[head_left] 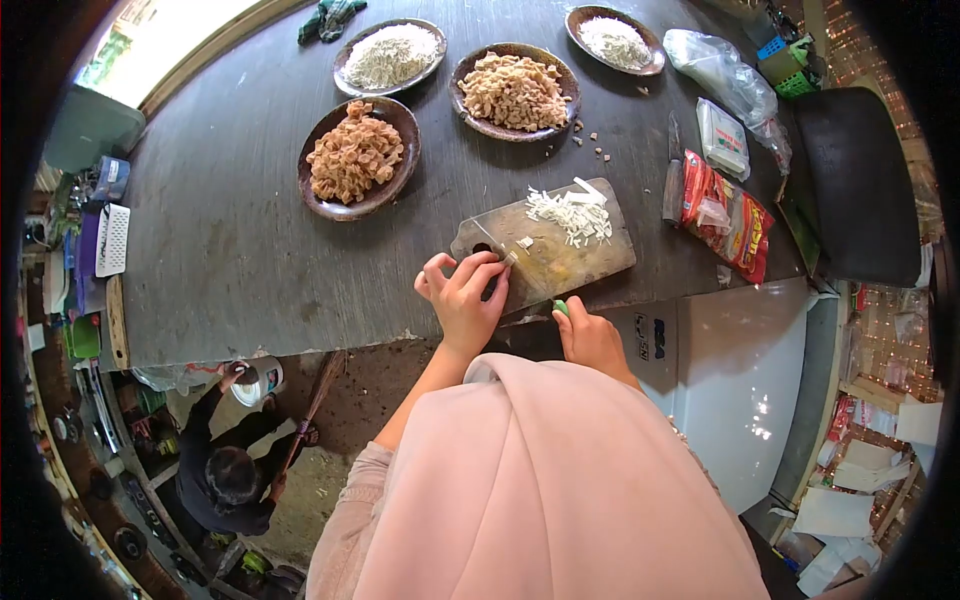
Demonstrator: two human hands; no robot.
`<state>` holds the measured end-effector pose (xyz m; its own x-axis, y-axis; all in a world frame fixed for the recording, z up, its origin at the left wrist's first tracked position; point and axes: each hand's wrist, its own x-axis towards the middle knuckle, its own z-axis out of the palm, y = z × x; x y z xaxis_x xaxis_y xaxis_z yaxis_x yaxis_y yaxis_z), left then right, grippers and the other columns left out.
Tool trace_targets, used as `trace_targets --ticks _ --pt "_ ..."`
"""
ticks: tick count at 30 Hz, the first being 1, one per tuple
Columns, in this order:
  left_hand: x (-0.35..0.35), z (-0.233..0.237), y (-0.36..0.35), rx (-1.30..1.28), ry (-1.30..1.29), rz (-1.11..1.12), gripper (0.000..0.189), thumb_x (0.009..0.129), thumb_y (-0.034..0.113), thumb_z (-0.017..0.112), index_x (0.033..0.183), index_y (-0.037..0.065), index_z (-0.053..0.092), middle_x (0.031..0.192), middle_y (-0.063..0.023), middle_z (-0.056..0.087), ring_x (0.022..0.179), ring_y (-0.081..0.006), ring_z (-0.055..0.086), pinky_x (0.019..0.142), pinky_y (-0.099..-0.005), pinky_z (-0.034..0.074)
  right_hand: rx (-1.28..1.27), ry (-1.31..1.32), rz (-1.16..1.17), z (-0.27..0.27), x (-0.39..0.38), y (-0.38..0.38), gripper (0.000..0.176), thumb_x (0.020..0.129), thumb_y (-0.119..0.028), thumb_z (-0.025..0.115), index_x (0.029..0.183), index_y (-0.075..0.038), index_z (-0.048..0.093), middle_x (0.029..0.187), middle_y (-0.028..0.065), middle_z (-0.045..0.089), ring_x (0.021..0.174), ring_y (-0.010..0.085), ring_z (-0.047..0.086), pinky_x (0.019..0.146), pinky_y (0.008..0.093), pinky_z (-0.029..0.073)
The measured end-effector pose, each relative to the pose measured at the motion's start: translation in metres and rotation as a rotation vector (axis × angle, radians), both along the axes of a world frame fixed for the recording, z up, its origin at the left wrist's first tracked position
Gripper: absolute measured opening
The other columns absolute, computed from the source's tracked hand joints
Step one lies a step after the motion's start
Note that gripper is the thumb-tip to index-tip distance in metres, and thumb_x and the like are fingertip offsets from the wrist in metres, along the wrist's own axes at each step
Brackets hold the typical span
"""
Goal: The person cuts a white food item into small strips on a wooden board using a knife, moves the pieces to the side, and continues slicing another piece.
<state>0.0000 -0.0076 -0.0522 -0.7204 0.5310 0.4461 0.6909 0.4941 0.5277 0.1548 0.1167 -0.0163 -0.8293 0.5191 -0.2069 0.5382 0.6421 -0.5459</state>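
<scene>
A wooden cutting board lies at the table's near edge, with a heap of thin white strips on its far right part. My left hand rests at the board's left end, its fingers bent and pinched at a small pale piece. My right hand is closed around the green handle of a knife. The thin blade points away to the left across the board, beside my left fingertips. A few small white bits lie near the blade.
Brown plates hold white shreds and tan pieces. To the right are another knife, a red packet, a white packet and a plastic bag. Another person crouches lower left.
</scene>
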Motion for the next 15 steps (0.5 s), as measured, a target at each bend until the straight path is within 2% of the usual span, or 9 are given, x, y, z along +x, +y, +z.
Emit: trace_targets --ticks 15 --pt "0.000 -0.001 0.001 0.013 0.001 0.002 0.014 0.076 0.018 0.084 0.086 0.019 0.074 0.103 0.0121 0.073 0.111 -0.0223 0.046 0.100 -0.0423 0.026 0.030 -0.014 0.013 -0.004 -0.002 0.002 0.026 0.104 -0.031 0.053 0.097 -0.006 0.049 0.068 0.0222 0.066 0.066 0.0457 0.067 0.057 0.0563 0.051"
